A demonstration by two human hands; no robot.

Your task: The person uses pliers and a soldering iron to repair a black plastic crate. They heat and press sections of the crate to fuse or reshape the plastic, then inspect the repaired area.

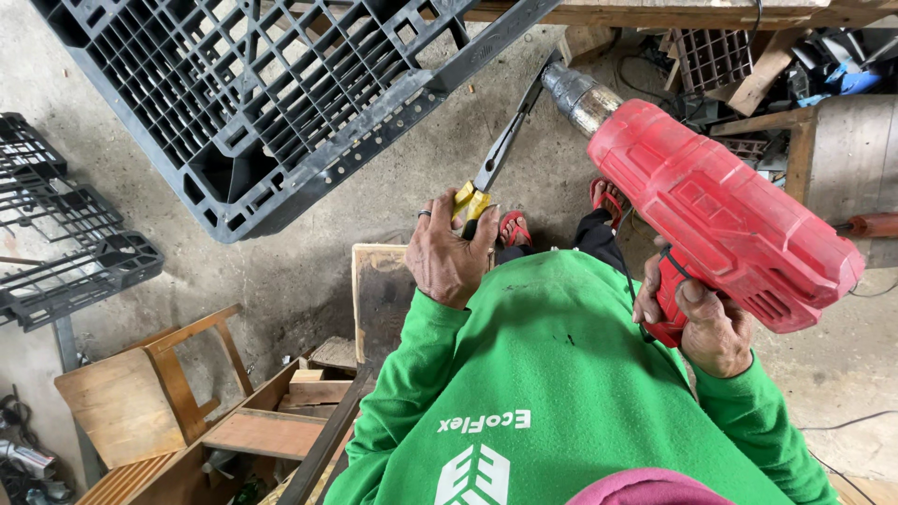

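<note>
Pliers (494,168), yellow-handled, clenched in left hand (451,257); right hand (711,323) grip wrapped round red heat gun (720,210); black pallet (271,93) ahead.

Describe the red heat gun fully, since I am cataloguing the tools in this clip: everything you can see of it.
The heat gun has a bulky, ribbed red plastic body, scuffed and dusty, with vent slots near its rear end. A discoloured grey metal nozzle sticks out at the front, aimed up and left toward the edge of the black plastic pallet, close to the tips of the pliers. The right hand grips its handle from below, holding it tilted in the air. A dark cord runs by the handle.
</note>
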